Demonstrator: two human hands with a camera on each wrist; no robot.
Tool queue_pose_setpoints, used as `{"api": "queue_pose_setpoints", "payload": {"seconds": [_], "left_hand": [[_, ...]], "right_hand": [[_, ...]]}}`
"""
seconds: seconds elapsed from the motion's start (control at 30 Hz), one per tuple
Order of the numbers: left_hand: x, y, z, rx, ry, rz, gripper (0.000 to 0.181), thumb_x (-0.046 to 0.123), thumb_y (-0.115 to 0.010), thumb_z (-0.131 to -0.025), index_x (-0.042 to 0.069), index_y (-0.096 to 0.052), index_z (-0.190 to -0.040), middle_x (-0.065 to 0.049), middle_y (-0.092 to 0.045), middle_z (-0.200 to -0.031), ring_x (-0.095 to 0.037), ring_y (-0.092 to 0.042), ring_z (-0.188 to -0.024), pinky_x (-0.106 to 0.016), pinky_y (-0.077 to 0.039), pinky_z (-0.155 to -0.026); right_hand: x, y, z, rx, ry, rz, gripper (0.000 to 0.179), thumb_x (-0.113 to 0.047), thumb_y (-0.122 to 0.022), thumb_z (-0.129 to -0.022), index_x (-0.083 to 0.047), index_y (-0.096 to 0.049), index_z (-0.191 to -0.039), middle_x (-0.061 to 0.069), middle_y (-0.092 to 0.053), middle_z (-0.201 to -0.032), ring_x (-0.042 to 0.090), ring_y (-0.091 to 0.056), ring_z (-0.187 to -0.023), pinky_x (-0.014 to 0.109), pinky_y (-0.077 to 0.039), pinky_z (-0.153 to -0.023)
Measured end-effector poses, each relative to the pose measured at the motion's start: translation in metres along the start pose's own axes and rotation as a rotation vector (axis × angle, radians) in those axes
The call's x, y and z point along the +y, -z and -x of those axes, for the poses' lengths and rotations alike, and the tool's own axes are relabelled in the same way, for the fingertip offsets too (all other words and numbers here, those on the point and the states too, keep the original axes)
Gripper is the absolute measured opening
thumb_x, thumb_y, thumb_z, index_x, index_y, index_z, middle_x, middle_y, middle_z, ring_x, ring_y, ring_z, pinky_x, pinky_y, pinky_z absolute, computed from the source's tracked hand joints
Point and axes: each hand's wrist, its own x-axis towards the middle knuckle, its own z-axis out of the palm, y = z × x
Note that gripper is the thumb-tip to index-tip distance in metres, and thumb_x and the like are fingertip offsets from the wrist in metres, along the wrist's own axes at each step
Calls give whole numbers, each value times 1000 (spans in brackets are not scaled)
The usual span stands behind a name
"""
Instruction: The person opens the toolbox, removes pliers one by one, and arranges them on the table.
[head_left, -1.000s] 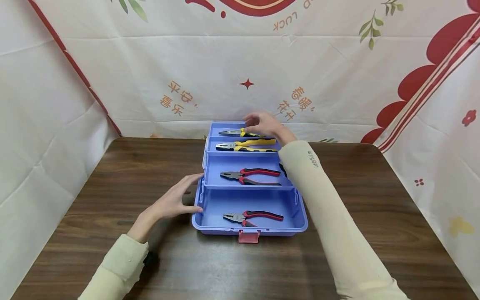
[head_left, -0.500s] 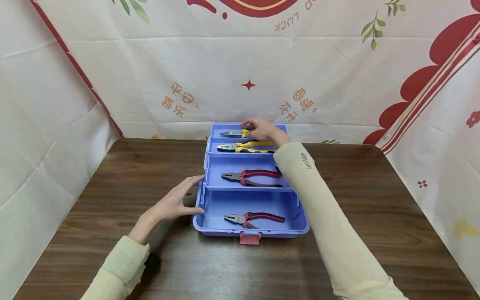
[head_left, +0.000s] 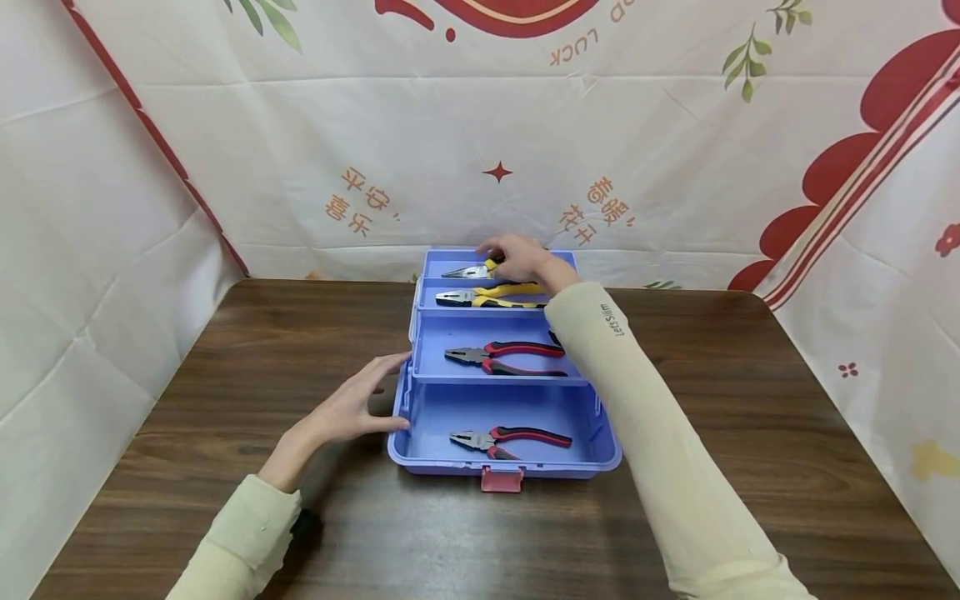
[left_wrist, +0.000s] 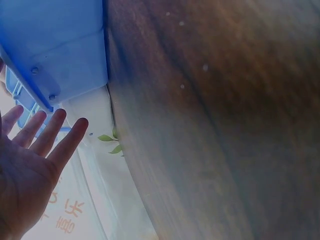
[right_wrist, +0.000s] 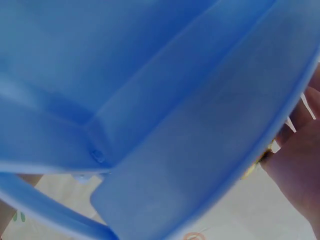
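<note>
The open blue toolbox (head_left: 592, 468) has stepped trays and a red latch. My right hand (head_left: 519, 257) is at the rearmost tray, its fingers curled on the yellow-and-black handles of long-nose pliers (head_left: 468, 272); most of the handles are hidden under the hand. In the right wrist view, blue plastic covers much of that hand's grip. My left hand (head_left: 347, 408) lies along the box's left side, fingers extended and thumb at the rim. The left wrist view shows its palm (left_wrist: 25, 175) with straight fingers.
Yellow-handled combination pliers (head_left: 491, 297) lie in the second tray. Red-and-black pliers (head_left: 502, 357) lie in the tray below, and another red-handled pair (head_left: 510, 439) in the bottom compartment. The box stands on a brown wooden table (head_left: 300, 333) before a printed white cloth (head_left: 435, 133).
My right hand has lowered onto the long-nose pliers and gripped their handles. The pliers have tilted, handle end higher. My left hand stays by the box.
</note>
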Motion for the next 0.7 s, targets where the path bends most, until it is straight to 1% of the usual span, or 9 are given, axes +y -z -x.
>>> {"api": "queue_pose_setpoints", "payload": {"seconds": [0.07, 0.13, 0.2, 0.3, 0.5, 0.57, 0.7], "left_hand": [[0, 0, 0, 1, 3, -4, 89, 27, -77, -68, 19, -24, -140, -4, -32, -135, -19, -34, -118, -45, -39, -86], [-1, -1, 0, 2, 4, -7, 90, 27, -77, -68, 19, -24, -140, -4, -32, -135, -18, -34, -118, -45, -39, -86], [-1, -1, 0, 0, 4, -4, 90, 27, -77, -68, 19, -24, -140, -4, -32, -135, -19, -34, -119, -45, -39, -86], [-1, 0, 0, -3, 4, -3, 90, 27, -77, -68, 18, -24, -140, -5, -32, -135, -19, -34, -118, -45, -38, -87], [-1, 0, 0, -2, 7, -15, 90, 27, -77, -68, 17, -24, -140, -5, -34, -134, -20, -36, -117, -44, -35, -90], [0, 1, 0, -2, 7, -20, 90, 27, -77, -68, 17, -24, -140, -5, -34, -134, -20, -37, -117, -43, -34, -91], [0, 1, 0, -5, 10, -20, 90, 27, -77, -68, 17, -24, -140, -5, -34, -134, -21, -37, -117, -43, -35, -91]], "right_hand": [[-2, 1, 0, 0, 6, 33, 40, -7, -53, -84, -15, -52, -123, 7, -50, -119, 21, -41, -109, 41, -24, -96], [-3, 1, 1, -3, 11, 47, 38, -6, -53, -84, -15, -53, -121, 6, -50, -118, 20, -42, -106, 39, -28, -94], [-3, 1, 2, -5, 17, 50, 38, -5, -52, -84, -16, -54, -120, 6, -50, -117, 20, -42, -105, 38, -32, -92], [-2, 3, 5, 8, 46, 40, 37, -4, -52, -85, -16, -55, -119, 7, -50, -117, 21, -43, -105, 37, -33, -91], [4, 8, 12, 57, 133, -89, 36, 2, -47, -86, -13, -57, -117, 7, -51, -116, 21, -48, -97, 34, -40, -80], [6, 11, 14, 70, 162, -135, 36, 3, -46, -86, -10, -57, -118, 8, -51, -116, 22, -48, -93, 34, -41, -76], [6, 17, 18, 113, 204, -167, 34, 4, -47, -86, -7, -57, -117, 9, -51, -116, 23, -48, -88, 34, -41, -73]]}}
